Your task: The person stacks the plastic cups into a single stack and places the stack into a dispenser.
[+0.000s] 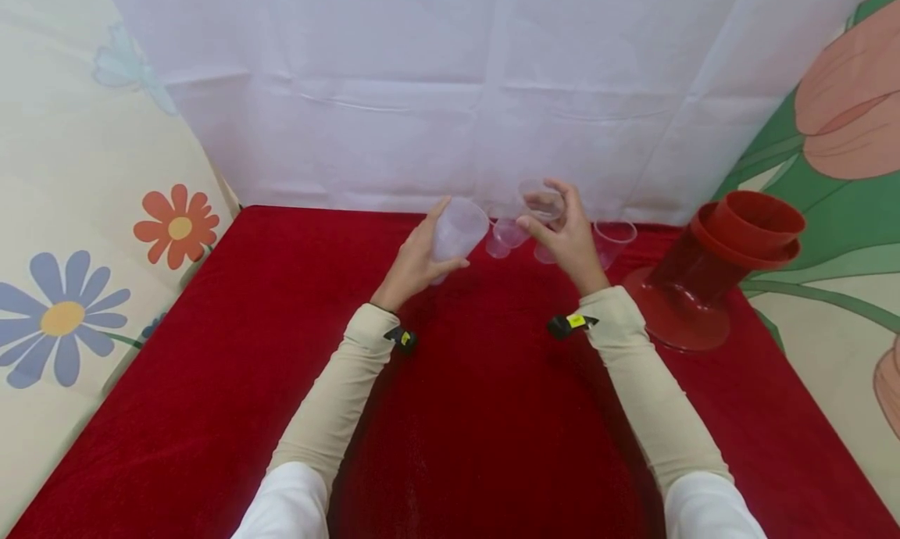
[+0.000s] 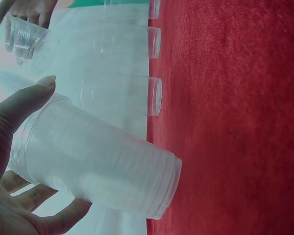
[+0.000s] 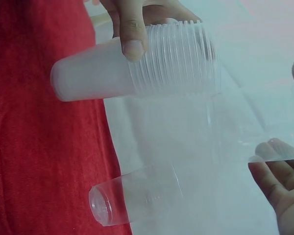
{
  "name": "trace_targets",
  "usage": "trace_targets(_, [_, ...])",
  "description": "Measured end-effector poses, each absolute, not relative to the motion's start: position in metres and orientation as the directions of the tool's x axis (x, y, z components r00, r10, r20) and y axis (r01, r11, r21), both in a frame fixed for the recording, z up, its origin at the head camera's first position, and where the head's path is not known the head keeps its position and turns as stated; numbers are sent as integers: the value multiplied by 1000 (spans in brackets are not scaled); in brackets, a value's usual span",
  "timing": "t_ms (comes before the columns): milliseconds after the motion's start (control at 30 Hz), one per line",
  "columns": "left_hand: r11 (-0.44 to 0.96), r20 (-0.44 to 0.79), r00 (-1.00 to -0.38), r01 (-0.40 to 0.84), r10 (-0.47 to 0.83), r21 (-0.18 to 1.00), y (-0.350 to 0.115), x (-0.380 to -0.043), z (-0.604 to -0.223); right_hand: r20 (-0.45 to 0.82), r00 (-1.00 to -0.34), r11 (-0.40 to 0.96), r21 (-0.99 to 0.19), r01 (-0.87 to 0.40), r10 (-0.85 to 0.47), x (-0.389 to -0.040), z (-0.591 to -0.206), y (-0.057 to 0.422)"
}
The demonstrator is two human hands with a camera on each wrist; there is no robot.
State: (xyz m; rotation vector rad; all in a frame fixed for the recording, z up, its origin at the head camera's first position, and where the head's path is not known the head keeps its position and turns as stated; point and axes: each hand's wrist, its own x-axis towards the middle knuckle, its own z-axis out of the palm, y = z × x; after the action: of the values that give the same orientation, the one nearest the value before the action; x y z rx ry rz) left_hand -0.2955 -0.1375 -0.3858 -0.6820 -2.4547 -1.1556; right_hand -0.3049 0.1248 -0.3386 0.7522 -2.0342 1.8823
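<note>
My left hand (image 1: 413,264) grips a nested stack of clear plastic cups (image 2: 100,152) near the rims, thumb on one side and fingers on the other. The stack is tilted, its bases low over the red cloth. To its right, my right hand (image 1: 573,242) holds a single clear plastic cup (image 1: 540,201) between thumb and fingers, raised above the table and apart from the stack. In the left wrist view, standing cups (image 2: 154,95) form a row behind the stack. One clear cup (image 1: 614,238) stands just right of my right hand.
A red cloth (image 1: 281,351) covers the table. At the right stands a dark red, wide-based container (image 1: 703,273) with a lighter red rim. A white sheet (image 1: 394,94) hangs along the back edge, with flower-patterned cloth (image 1: 63,172) at both sides.
</note>
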Motion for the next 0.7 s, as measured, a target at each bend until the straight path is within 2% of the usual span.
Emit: trace_targets(700, [541, 505, -815, 571, 285, 617, -136, -294, -386, 541, -824, 87, -825, -559, -165, -304, -330, 124])
